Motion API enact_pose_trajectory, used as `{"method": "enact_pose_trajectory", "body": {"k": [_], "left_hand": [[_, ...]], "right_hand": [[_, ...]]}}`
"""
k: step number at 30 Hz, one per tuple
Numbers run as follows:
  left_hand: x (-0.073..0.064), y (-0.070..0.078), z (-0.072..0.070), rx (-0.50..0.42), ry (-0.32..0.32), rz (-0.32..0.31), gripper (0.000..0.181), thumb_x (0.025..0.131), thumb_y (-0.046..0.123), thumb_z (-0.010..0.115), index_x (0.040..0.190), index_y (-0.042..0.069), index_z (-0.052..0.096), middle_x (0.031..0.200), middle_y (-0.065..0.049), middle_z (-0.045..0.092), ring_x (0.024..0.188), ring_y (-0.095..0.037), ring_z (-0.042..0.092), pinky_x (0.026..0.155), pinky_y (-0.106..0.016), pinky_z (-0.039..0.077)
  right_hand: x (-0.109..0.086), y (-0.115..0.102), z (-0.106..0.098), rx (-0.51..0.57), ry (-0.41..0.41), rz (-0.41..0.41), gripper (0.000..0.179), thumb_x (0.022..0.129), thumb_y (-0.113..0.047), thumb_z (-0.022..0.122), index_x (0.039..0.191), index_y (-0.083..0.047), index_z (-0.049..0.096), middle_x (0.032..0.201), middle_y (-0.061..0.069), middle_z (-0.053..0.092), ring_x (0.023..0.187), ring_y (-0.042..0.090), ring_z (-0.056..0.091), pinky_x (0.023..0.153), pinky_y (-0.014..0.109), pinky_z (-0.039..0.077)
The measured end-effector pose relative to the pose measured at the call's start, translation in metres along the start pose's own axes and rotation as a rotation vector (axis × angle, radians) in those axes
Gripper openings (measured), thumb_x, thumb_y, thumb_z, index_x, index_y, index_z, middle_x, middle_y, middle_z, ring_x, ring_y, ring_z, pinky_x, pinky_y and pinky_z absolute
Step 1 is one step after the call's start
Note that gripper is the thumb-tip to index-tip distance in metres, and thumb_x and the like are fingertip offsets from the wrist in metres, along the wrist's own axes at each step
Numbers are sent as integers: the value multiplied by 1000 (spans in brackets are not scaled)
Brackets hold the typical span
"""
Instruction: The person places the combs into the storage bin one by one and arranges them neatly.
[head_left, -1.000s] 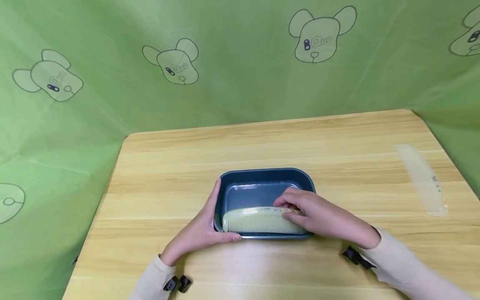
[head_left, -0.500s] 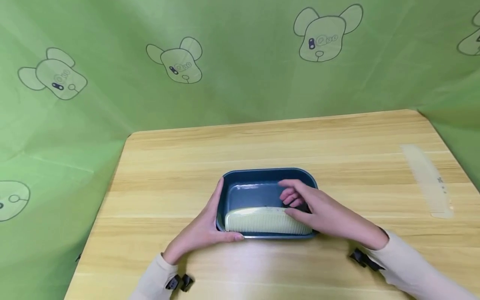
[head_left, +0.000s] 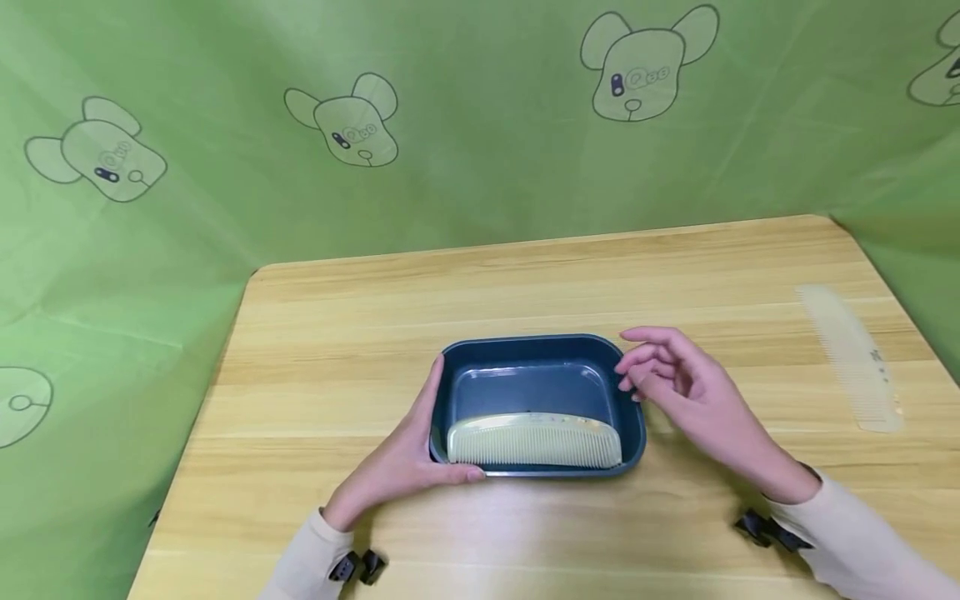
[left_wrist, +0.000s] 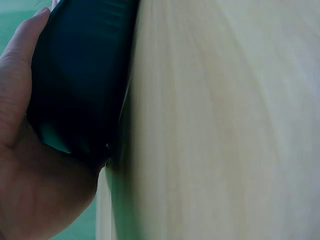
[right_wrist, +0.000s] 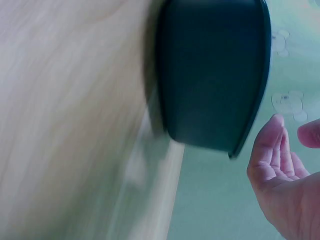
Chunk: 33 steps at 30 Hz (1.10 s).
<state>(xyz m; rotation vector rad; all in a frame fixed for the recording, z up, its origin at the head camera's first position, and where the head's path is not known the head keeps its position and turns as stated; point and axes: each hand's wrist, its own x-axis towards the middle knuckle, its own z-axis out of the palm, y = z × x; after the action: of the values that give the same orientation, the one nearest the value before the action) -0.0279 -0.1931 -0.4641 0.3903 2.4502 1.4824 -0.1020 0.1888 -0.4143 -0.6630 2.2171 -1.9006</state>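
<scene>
A dark blue rectangular plastic box (head_left: 525, 337) stands on the table. Its left end is gripped by my left hand (head_left: 408, 446), the thumb along the near side and the fingers at the left wall; the left wrist view shows this hand (left_wrist: 35, 165) around the box's dark wall (left_wrist: 82, 75). Inside, a pale green comb (head_left: 534, 440) leans along the near wall, teeth downward. Just past the box's right rim hovers my right hand (head_left: 693, 396), fingers loosely bent and holding nothing. In the right wrist view this hand (right_wrist: 285, 180) appears apart from the box (right_wrist: 212, 75).
A second pale, translucent comb (head_left: 851, 358) lies flat near the table's right edge. The wooden table (head_left: 360, 333) is backed by a green cloth (head_left: 480, 167) printed with bear heads. Small black devices (head_left: 358, 567) sit at both wrists.
My right hand has let go of the comb in the box and moved right, out over the right rim. The comb stays against the near wall; my left hand keeps its place.
</scene>
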Motion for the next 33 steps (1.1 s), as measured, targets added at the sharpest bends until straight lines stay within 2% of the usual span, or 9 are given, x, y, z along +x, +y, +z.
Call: {"method": "enact_pose_trajectory", "body": {"k": [4,9,11,14,16,21,27,33], "left_hand": [[0,0,1,-2,4,2,148,81,39,100,175,31,-13,182,-7,-9,165,-24,1,128,-61,16],[0,-1,0,0,-1,-6,149,80,40,100,174,37,-15,183,-5,-10,165,-19,0,129,-55,15],[0,-1,0,2,-2,-10,149,80,42,100,173,38,-16,183,-5,-11,165,-17,0,129,-53,14],[-1,-1,0,3,0,-9,149,80,43,100,175,32,-15,183,-5,-10,165,-17,0,129,-53,15],[-1,-1,0,2,0,-8,149,80,43,100,175,29,-14,183,-5,-10,165,-17,0,129,-53,15],[0,0,0,-5,3,-10,149,80,43,100,175,29,-14,183,-5,-10,165,-18,1,129,-54,15],[0,0,0,-7,1,-17,148,80,43,99,175,34,-15,183,-4,-10,165,-17,1,129,-53,15],[1,0,0,-11,-5,-19,149,80,43,100,173,38,-16,183,-3,-11,165,-17,0,129,-52,15]], "right_hand": [[-3,1,-15,8,47,-20,43,106,15,57,148,5,56,115,21,71,97,23,73,80,26,62],[-5,7,-41,-5,95,-36,53,102,21,57,150,0,56,120,14,73,103,18,73,90,21,59],[-5,9,-53,35,119,-41,58,102,22,55,154,-2,52,120,13,74,104,16,73,92,20,58],[-6,10,-71,125,166,-34,63,104,20,54,160,-8,42,117,10,76,102,14,74,90,18,58],[-8,11,-81,147,212,-12,65,106,17,54,161,-11,36,114,8,76,100,13,75,89,17,58],[-13,14,-100,72,314,86,66,107,9,58,161,-17,30,113,1,76,99,9,74,87,12,56],[-17,24,-125,-14,363,168,68,106,8,60,158,-19,26,111,-9,76,97,1,73,85,8,53],[-20,35,-143,-206,397,205,57,104,6,66,142,-27,40,118,-18,67,101,-6,65,85,4,49]]}}
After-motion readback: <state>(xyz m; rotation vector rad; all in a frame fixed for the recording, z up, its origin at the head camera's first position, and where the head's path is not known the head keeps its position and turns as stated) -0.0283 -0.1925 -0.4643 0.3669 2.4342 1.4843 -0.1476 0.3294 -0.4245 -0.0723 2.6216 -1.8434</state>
